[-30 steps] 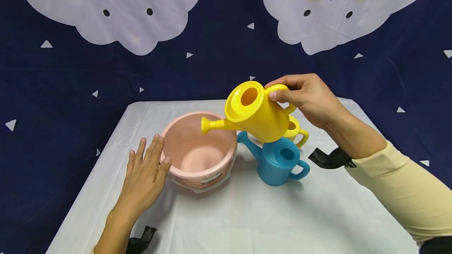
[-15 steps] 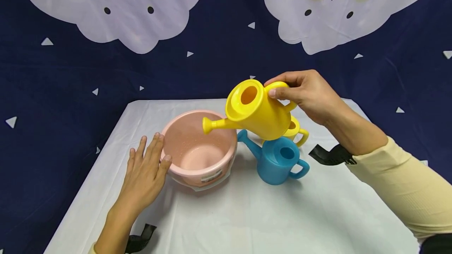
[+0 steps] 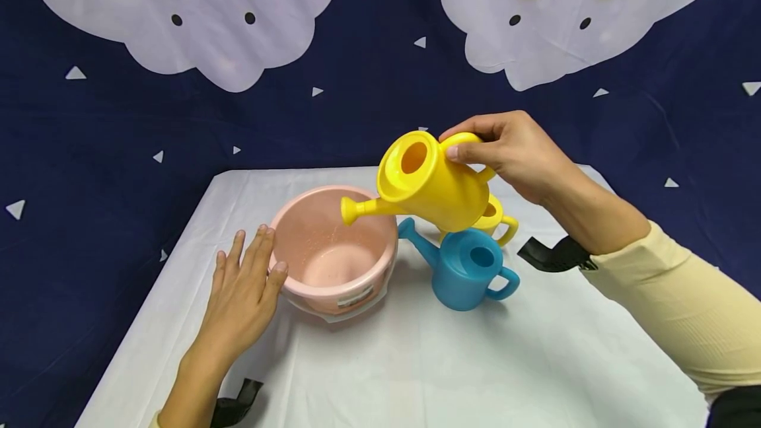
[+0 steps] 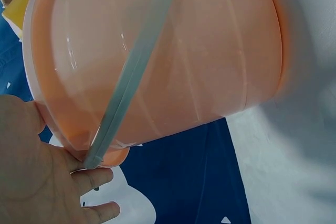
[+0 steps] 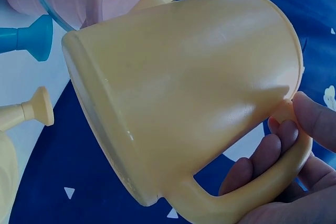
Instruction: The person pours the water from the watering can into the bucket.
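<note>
Our right hand (image 3: pixel 516 154) grips the raised can (image 3: pixel 448 193) by its handle (image 5: pixel 257 196). Our left hand (image 3: pixel 242 296), fingers straight, touches the bucket (image 3: pixel 326 292).

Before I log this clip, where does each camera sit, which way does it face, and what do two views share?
Head: on the head, facing forward and down at the pink bucket, raised yellow can and blue can; left hand, right hand and right sleeve show.
Left wrist: on that wrist, facing the pink bucket's outer side and grey bail; the left hand shows at the left edge.
Right wrist: on that wrist, facing the raised yellow can's side; the right hand shows gripping its handle.
Shared: head and right wrist both show the pink bucket and blue can.
</note>
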A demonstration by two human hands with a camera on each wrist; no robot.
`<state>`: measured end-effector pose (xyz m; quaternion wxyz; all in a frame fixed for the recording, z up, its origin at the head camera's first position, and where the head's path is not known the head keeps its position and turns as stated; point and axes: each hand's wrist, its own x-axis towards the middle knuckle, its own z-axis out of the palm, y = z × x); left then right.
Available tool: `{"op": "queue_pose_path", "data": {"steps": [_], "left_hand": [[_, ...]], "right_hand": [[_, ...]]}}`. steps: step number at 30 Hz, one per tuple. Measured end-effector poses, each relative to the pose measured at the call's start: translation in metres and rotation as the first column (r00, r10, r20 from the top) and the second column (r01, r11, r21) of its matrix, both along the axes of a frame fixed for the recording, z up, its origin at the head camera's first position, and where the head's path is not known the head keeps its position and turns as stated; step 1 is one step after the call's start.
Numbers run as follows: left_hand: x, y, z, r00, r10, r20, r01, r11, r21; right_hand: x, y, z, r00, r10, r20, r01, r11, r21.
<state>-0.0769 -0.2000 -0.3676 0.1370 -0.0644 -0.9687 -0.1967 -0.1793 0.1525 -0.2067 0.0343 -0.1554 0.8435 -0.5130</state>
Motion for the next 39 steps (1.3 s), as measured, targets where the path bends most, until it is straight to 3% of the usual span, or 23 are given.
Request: {"op": "queue_pose_path", "data": {"steps": [18, 39], "left_hand": [[0.001, 0.000, 0.000, 1.000, 0.005, 0.000, -0.005, 1.000, 0.010], [0.003, -0.001, -0.001, 1.000, 0.004, 0.003, -0.004, 1.000, 0.023]], "right_hand": [[0.000, -0.004, 0.002, 0.999, 0.037, -0.005, -0.037, 0.999, -0.021], [0.000, -0.011, 0.007, 1.000, 0.019, -0.007, -0.019, 0.998, 0.052]]}}
